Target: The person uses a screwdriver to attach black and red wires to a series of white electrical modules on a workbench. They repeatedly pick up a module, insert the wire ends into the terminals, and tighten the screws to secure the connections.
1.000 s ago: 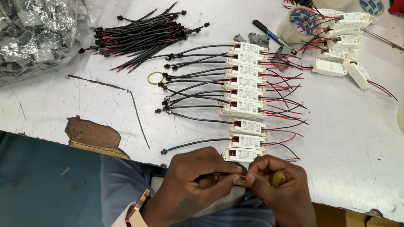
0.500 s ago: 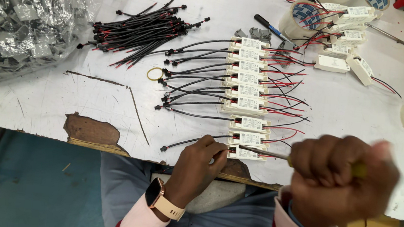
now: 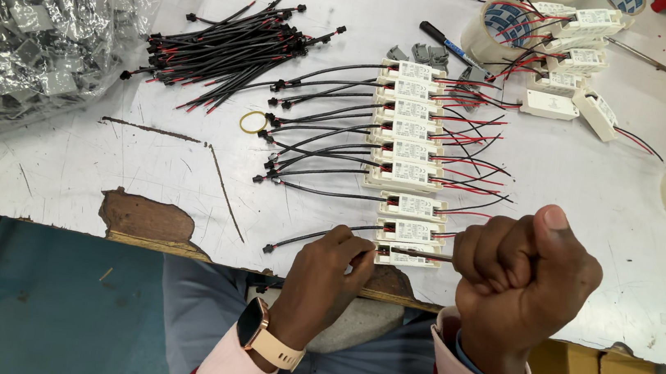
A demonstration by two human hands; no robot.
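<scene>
Small white rectangular module (image 3: 406, 258), black lead, under left hand (image 3: 325, 281)

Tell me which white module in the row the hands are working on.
The nearest one, at the table edge: the left hand pins it and the right hand drives a tool into it. The others lie untouched.

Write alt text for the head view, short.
Seen from above, a person's left hand steadies a small white module at the edge of a worn white table, while the right hand, in a fist, grips a thin tool pointed at it. More wired modules sit in a row behind, beside loose black-and-red leads.
</scene>
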